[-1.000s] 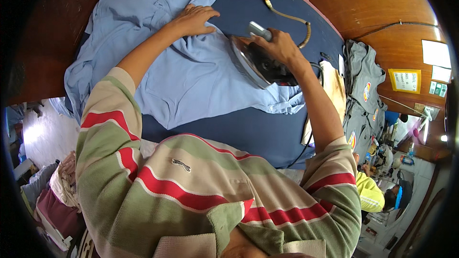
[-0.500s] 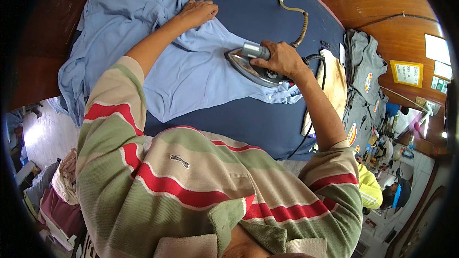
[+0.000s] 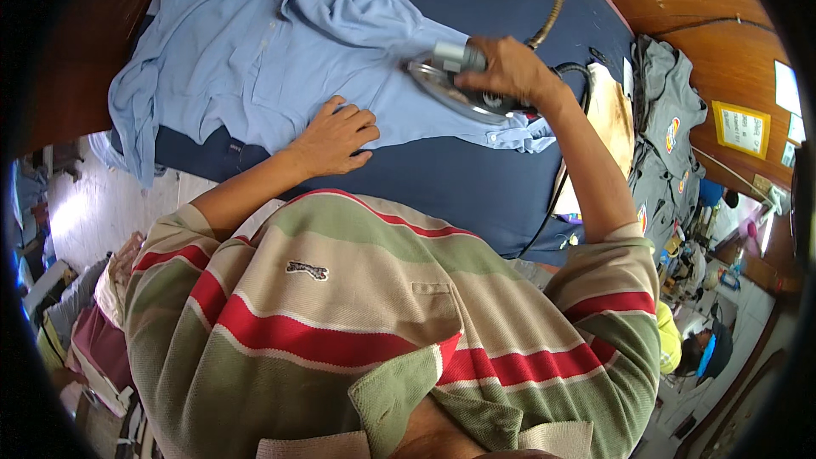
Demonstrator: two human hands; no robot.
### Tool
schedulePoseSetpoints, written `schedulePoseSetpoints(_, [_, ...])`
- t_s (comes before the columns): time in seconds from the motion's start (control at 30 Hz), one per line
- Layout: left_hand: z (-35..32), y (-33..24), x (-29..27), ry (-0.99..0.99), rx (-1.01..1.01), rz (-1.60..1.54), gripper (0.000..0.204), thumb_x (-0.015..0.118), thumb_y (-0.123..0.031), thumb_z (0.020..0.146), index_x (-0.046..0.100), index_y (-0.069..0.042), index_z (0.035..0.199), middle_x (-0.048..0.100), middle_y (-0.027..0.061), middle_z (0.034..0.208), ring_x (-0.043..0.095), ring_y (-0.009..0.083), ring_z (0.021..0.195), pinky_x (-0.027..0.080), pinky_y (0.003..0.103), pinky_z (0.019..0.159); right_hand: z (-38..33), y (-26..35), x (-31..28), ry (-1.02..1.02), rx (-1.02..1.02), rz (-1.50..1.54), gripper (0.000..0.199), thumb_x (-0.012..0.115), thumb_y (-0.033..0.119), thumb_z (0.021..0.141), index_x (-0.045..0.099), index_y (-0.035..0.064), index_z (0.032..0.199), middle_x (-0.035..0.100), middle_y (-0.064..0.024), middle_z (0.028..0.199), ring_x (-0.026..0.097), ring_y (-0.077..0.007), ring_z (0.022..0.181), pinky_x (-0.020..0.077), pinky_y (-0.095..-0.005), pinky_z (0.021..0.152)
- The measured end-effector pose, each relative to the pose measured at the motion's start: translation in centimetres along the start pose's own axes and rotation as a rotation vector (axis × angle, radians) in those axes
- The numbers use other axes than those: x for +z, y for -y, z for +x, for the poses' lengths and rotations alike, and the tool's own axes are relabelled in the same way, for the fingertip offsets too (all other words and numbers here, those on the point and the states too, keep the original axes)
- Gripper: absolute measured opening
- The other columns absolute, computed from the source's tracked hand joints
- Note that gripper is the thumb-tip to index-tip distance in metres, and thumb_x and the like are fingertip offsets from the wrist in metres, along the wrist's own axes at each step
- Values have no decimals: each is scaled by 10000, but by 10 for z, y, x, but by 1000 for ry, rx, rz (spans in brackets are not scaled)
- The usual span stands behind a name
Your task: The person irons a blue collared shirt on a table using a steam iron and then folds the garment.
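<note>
Light blue shirt | pinned flat by left hand, fingers spread | iron clasped by right hand | cloth best kept taut, strokes even.

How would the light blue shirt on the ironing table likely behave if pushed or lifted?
The light blue shirt is probably floppy: it lies rumpled and droops over the table edge. Pushed, it would likely bunch; the left hand presses it flat. It looks thin, so probably light.
</note>
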State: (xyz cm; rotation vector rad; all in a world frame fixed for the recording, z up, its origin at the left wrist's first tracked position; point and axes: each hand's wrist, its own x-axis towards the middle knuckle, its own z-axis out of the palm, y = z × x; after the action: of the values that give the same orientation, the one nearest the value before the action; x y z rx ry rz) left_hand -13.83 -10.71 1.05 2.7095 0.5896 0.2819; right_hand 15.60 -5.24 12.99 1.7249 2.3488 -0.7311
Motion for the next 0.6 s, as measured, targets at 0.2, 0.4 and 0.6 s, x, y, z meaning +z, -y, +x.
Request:
schedulePoseSetpoints(0.2, [-54, -16, -15, -266, -354, 57, 451, 665, -344, 719, 560, -125, 1099, 538, 34, 1106, 496, 203, 1024, 298, 418, 914, -22, 21, 9, -24, 1, -55, 515, 674, 475, 698, 628, 50, 986, 645, -212, 753, 644, -354, 714, 511, -406, 679])
schedulePoseSetpoints(0.4, [-63, -1, 10, -384, -770, 315, 260, 611, -300, 803, 574, -140, 1004, 566, -4, 985, 532, 185, 928, 340, 396, 862, 1, 6, 1, -156, 95, 171, 550, 713, 433, 697, 625, -8, 1014, 665, -191, 819, 671, -282, 731, 514, -351, 699])
schedulePoseSetpoints(0.6, [-76, 5, 13, -496, -713, 212, 166, 593, -243, 829, 590, -113, 931, 575, -3, 939, 550, 199, 903, 376, 349, 835, -4, 39, 11, -29, -98, -1, 543, 703, 448, 689, 627, 22, 1019, 660, -203, 825, 658, -327, 772, 501, -384, 736])
